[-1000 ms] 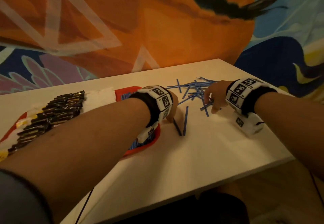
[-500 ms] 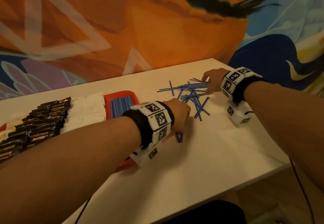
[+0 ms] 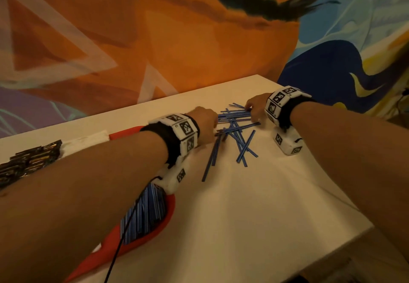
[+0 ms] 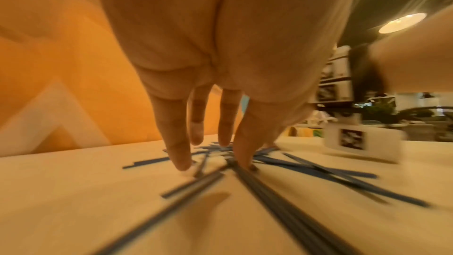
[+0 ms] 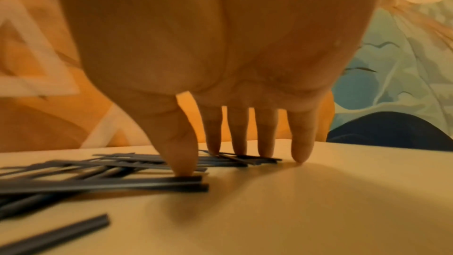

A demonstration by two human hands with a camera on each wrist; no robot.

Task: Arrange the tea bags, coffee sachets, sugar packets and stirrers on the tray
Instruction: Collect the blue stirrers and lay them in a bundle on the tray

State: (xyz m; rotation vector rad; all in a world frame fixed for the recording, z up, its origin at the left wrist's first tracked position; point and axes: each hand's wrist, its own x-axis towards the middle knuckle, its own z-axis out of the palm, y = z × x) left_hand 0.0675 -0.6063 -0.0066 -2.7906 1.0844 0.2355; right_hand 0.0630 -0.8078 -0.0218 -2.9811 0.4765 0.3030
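Note:
Several loose blue stirrers lie crossed in a heap on the white table. My left hand reaches into the heap's left side, its straight fingers pointing down onto stirrers. My right hand is at the heap's far right end, fingers spread, thumb tip and fingertips pressing on stirrers. Neither hand lifts anything. The red tray lies under my left forearm, with a row of stirrers, white sugar packets and dark coffee sachets.
A painted orange and blue wall rises right behind the table. The table's right edge and near corner are close to my right forearm. A black cable hangs from my left wrist over the tray.
My left hand has moved from near the tray forward into the stirrer heap. My right hand has shifted to the heap's far end and pressed its fingers down.

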